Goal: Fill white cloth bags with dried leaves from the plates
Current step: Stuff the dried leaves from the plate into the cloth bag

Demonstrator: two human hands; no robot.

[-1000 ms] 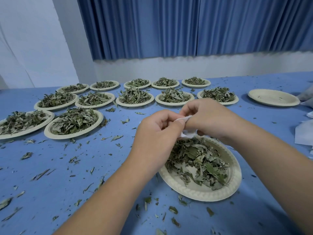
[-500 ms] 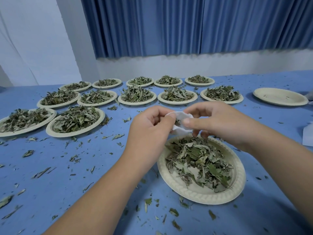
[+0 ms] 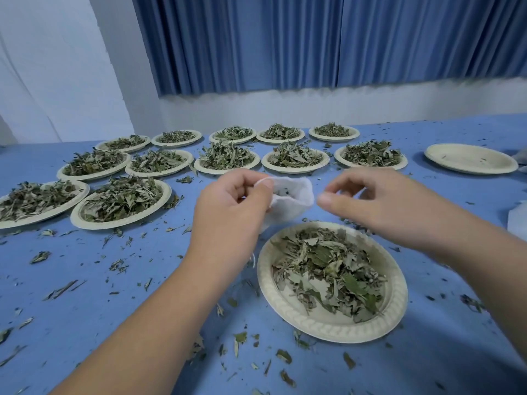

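Observation:
My left hand (image 3: 231, 212) pinches the rim of a small white cloth bag (image 3: 293, 201) and holds it above the table, its mouth gaping to the right with a few dark leaf bits inside. My right hand (image 3: 379, 201) hovers just right of the bag without touching it, its fingers loosely curled and nothing visible in them. Below both hands sits a paper plate (image 3: 328, 326) carrying a heap of dried leaves (image 3: 328, 266).
Several more plates of dried leaves (image 3: 122, 198) stand in rows at the left and back of the blue table (image 3: 114, 295). An empty plate (image 3: 470, 159) lies at the back right. White cloth (image 3: 517, 220) shows at the right edge. Leaf crumbs are scattered about.
My right hand has let go of the bag's rim and drawn away to the right. The bag's mouth now hangs wider, held by my left hand alone.

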